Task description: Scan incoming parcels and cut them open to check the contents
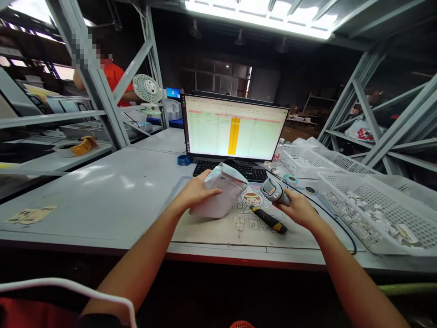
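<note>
Well, from the head camera you see a wide, pale table (102, 182) with a lit screen (208, 132) standing on it. A mat (211, 234) with a cartoon face lies in front of the screen. Behind the screen the room is dark, and a bright light (259, 20) hangs higher up. Metal posts (97, 95) stand on both sides of the screen. Left of the screen and farther back, a person in a red top (118, 77) is near a small fan (146, 89).

A black keyboard (256, 174) sits just under the screen. White baskets (392, 198) are to the screen's right, and the near one has little white things inside. A black and yellow tool (268, 219) lies on the mat in front of the screen.

The left hand (196, 191) is gripping a white bag (223, 196) in front of the screen, and the bag hides some of the keyboard. The right hand (302, 207) is wrapped around a grey scanner (273, 190), in front of the screen's right side.
</note>
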The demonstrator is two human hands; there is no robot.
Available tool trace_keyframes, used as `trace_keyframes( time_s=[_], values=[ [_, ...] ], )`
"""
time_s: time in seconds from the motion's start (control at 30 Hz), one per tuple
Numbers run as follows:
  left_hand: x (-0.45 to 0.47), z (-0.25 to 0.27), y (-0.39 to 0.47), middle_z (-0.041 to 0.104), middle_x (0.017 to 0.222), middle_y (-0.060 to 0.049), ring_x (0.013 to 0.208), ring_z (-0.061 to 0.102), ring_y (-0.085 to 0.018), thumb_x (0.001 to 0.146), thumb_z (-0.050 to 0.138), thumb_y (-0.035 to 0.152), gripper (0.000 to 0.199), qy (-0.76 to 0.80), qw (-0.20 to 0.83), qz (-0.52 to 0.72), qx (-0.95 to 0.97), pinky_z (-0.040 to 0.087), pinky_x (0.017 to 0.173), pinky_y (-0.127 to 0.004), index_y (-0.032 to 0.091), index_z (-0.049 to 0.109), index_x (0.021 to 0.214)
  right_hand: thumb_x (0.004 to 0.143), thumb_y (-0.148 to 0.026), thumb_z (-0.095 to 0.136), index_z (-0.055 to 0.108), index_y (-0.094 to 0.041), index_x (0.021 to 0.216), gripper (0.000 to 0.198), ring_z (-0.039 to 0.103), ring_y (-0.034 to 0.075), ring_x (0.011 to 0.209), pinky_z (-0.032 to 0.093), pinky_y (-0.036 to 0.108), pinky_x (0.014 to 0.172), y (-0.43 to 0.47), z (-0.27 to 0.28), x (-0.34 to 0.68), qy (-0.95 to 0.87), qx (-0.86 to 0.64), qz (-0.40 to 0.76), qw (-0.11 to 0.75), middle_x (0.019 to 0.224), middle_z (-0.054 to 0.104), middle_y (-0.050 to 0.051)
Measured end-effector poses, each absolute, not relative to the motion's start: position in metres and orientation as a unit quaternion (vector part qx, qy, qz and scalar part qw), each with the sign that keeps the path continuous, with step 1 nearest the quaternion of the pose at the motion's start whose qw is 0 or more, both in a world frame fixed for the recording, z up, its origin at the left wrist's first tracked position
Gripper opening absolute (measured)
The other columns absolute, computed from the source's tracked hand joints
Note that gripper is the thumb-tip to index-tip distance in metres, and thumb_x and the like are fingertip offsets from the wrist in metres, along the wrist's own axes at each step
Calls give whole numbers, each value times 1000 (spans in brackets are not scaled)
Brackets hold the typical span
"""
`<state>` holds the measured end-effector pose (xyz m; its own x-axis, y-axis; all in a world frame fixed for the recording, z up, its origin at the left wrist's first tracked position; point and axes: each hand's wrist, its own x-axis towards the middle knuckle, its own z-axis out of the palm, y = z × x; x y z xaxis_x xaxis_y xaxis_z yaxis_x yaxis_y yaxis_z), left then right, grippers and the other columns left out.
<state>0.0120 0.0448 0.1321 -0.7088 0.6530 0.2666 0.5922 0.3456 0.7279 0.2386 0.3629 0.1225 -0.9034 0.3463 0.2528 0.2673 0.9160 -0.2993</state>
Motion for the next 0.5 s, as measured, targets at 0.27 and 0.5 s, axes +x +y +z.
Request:
trace_keyframes(
  time_s=[0.27,0.5],
  values=[
    [0,80,-34,73,130,-15,120,67,-38,74,88,54,78,760,84,560,320,56,100,-42,16,65,138,102,-39,55,56,-10,149,56,69,38,119,51,44,96,411,45,231,-941,-333,51,41,130,72,24],
    [54,60,-38,80,110,-6,100,72,-32,90,78,52,50,782,0,514,353,56,89,-35,23,73,130,94,-50,71,46,-20,161,78,56,35,141,48,52,114,347,81,238,-962,-108,162,191,155,56,19]
  ],
)
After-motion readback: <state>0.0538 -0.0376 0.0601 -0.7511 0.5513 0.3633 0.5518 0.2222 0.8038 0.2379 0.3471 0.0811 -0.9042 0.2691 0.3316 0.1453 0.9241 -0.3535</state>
